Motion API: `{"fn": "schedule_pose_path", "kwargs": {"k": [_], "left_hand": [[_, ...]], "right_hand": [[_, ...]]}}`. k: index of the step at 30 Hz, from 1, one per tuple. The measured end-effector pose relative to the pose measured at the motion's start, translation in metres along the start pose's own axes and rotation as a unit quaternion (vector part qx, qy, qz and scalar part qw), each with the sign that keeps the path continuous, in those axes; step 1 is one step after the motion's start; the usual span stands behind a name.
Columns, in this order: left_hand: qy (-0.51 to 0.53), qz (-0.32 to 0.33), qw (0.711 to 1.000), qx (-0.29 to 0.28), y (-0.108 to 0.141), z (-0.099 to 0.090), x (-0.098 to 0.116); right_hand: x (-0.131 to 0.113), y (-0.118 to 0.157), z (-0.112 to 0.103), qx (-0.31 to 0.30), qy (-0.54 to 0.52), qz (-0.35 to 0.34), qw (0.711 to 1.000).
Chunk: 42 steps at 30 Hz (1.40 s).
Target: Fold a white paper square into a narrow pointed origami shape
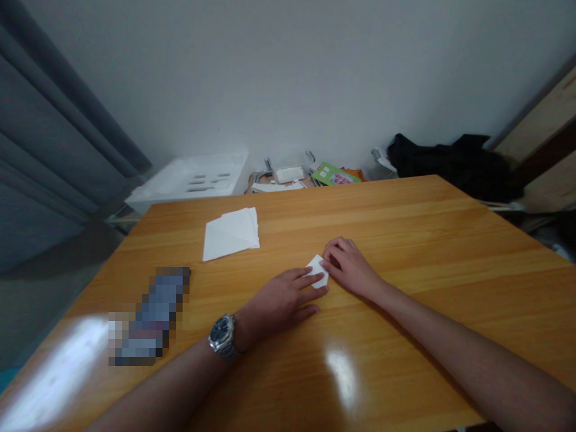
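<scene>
A small piece of folded white paper [319, 282] lies on the wooden table in front of me. My left hand [288, 300], with a metal watch [222, 335] on its wrist, rests flat with fingers spread, some of them across the paper and holding it down. At the paper's right edge, my right hand [348, 267] has its fingers curled in and its thumb and fingertips closed at the corner. The fingers hide part of the folds. Farther back on the left lie several white paper sheets [230, 235], loosely stacked.
A pixelated dark, flat object [157, 315] lies on the table [405, 228] at left. Beyond the far edge are a white tray-like piece [193, 174], a green booklet [333, 174] and a black cloth [454, 165]. A grey curtain [58, 108] hangs at left.
</scene>
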<state>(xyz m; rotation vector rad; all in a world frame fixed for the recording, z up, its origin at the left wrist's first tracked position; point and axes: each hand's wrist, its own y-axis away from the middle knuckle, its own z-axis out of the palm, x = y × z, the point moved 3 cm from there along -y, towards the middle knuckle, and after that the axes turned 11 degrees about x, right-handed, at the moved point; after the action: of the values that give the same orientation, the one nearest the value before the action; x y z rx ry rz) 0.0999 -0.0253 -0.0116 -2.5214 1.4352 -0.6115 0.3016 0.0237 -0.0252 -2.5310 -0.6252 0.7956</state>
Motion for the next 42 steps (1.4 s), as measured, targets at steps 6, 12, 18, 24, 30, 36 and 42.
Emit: {"fn": "schedule_pose_path", "kwargs": {"k": [6, 12, 18, 24, 30, 36, 42], "left_hand": [[0.018, 0.015, 1.000, -0.013, -0.001, -0.010, 0.003], [0.039, 0.015, 0.999, -0.011, -0.002, -0.018, 0.006], [0.049, -0.031, 0.998, -0.016, -0.003, -0.013, 0.007], [0.040, -0.032, 0.999, -0.011, -0.001, -0.013, 0.007], [0.042, -0.036, 0.998, -0.003, 0.000, -0.013, 0.008], [0.037, -0.042, 0.998, -0.008, 0.000, -0.014, 0.009], [0.039, -0.033, 0.999, -0.009, 0.001, -0.012, 0.007]], "right_hand": [[0.001, -0.001, 0.000, 0.001, -0.009, -0.005, 1.000], [0.001, -0.001, -0.002, 0.004, -0.007, -0.006, 1.000], [0.002, -0.001, 0.000, 0.004, -0.009, -0.005, 1.000], [0.002, 0.002, -0.005, -0.008, -0.040, -0.014, 0.999], [0.004, 0.005, -0.012, -0.034, -0.036, -0.016, 0.999], [0.006, 0.007, -0.012, -0.045, -0.026, -0.012, 0.999], [0.008, 0.006, -0.010, -0.045, -0.039, -0.008, 0.998]]}}
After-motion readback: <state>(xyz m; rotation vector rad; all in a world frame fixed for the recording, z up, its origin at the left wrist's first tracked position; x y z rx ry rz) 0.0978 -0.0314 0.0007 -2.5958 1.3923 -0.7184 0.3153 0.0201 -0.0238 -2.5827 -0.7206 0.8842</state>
